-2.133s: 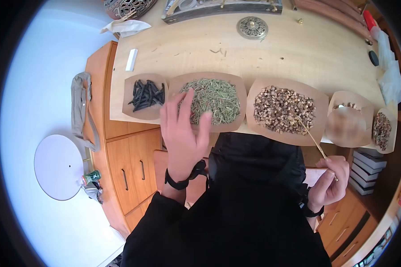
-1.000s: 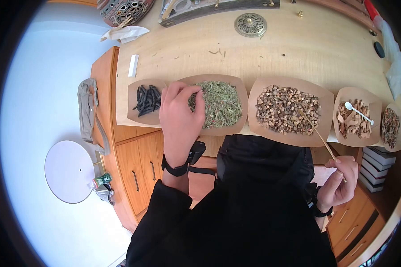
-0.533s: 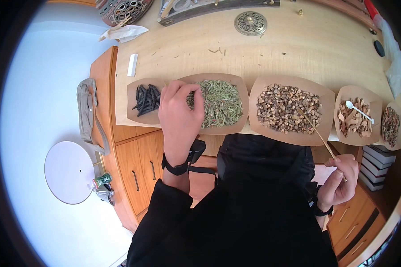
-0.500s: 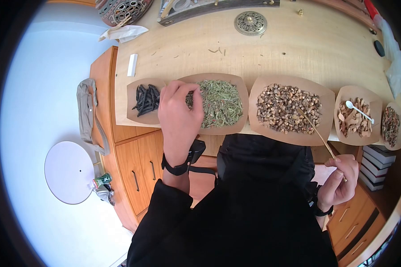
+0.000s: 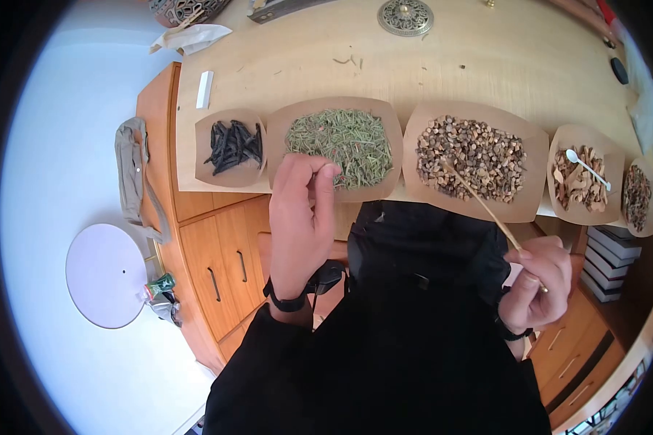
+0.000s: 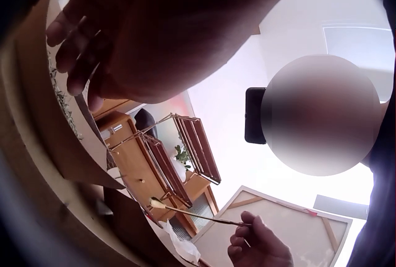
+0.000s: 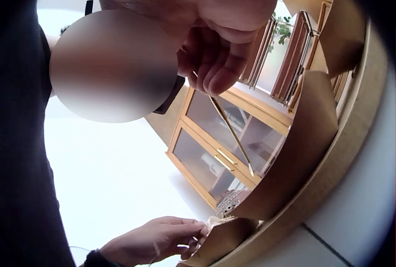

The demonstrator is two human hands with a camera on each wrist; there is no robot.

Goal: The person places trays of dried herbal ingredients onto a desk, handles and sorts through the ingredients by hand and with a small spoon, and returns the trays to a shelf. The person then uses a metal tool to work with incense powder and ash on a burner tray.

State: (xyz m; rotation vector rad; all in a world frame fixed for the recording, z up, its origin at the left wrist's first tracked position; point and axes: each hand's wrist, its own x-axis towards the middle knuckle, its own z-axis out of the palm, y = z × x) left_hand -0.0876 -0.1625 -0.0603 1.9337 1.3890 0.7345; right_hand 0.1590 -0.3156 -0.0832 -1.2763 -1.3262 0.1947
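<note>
My left hand point(image 5: 301, 210) is at the front of a paper tray point(image 5: 387, 123) of dried green stems point(image 5: 348, 138). Its fingers are bent and the thumb tip meets the index finger; I cannot tell whether anything lies between them. In the left wrist view its fingertips point(image 6: 75, 84) hang beside the tray's wall. My right hand point(image 5: 540, 283) grips a slim gold-coloured spoon point(image 5: 486, 206) by its handle end. The small widened tip point(image 6: 158, 203) shows in the left wrist view; in the head view it reaches over brown chopped pieces point(image 5: 479, 156) in a second tray point(image 5: 535, 148).
Left stands a tray of black pods point(image 5: 233, 147). To the right, a white spoon point(image 5: 586, 170) lies on brown slices in another tray point(image 5: 559, 145), beside a smaller tray point(image 5: 637, 199). Behind are a white block point(image 5: 204, 89) and a pierced metal lid point(image 5: 406, 16).
My left hand went from spread fingers over the green stems to a pinch, then drew back toward the tray's front. The spoon tip shifted left over the brown pieces. The head view tilted down slightly.
</note>
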